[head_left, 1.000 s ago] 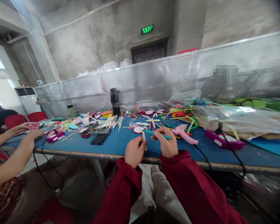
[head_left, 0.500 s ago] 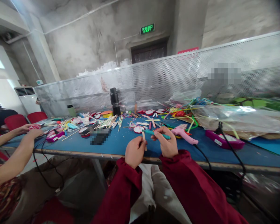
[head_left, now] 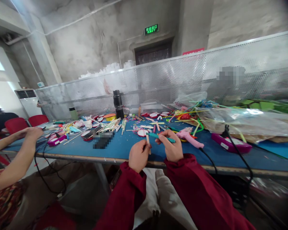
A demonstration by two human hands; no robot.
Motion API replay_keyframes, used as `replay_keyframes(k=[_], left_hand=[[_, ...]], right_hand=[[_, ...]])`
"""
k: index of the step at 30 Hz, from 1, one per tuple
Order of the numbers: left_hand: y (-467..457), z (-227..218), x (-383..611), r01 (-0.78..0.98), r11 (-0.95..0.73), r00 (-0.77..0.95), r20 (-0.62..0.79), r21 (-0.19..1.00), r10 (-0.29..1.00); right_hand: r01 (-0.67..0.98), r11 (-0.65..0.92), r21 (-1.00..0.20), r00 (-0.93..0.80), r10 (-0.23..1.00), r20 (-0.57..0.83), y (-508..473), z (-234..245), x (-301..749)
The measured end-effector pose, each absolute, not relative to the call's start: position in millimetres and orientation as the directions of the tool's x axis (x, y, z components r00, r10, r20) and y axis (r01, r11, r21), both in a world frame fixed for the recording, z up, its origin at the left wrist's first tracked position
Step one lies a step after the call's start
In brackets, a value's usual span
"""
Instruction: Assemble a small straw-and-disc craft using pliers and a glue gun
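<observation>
My left hand [head_left: 137, 156] is closed on a pale wooden craft stick [head_left: 148, 139], held upright between thumb and fingers above the table's front edge. A slim teal pen [head_left: 166, 138] lies in the closed fingers of my right hand [head_left: 172, 149]. Its tip points left and meets, or nearly meets, the upper end of the stick; I cannot tell if they touch. Just behind the stick is a round white disc with a red rim [head_left: 142, 133]. Right of my right hand rests a pink glue gun [head_left: 190, 139] with a black cord.
Craft sticks [head_left: 114, 125] lie heaped near a black bottle [head_left: 118, 103]. A dark, blurred-out flat object [head_left: 103, 140] is left of my hands. Purple boxes [head_left: 231, 143] with cords and plastic bags [head_left: 249, 121] take up the right. Another person's arms [head_left: 26, 147] reach in from the left.
My hands, the stick and the pen look unmoved. At the left, the other person's hands have shifted, and the round pink item they held is no longer visible.
</observation>
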State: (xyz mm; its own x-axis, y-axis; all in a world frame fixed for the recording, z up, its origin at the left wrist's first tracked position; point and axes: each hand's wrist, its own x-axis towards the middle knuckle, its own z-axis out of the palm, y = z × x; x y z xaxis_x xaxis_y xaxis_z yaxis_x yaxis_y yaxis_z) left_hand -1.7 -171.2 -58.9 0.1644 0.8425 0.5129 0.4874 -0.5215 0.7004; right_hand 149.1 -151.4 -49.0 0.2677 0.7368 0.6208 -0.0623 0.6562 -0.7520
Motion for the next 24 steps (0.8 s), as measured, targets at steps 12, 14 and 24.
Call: replay_keyframes(k=[12,14,24], left_hand=[[-174.4,-56.6,-1.0,0.533,-0.549,0.169,0.555,0.644,0.815],[-174.5,-56.1,-1.3,0.533,-0.547,0.171,0.55,0.646,0.817],[-171.1,-58.6,-1.5,0.483,-0.527,0.152,0.526,0.699,0.837]], right_hand=[[-0.041,0.661,-0.749,0.267,0.73,0.629,-150.7,-49.8,149.2],[-0.045,0.663,-0.748,0.266,0.729,0.63,-150.6,-49.9,149.1],[-0.056,0.648,-0.76,0.271,0.742,0.613,-151.0,-50.4,149.5]])
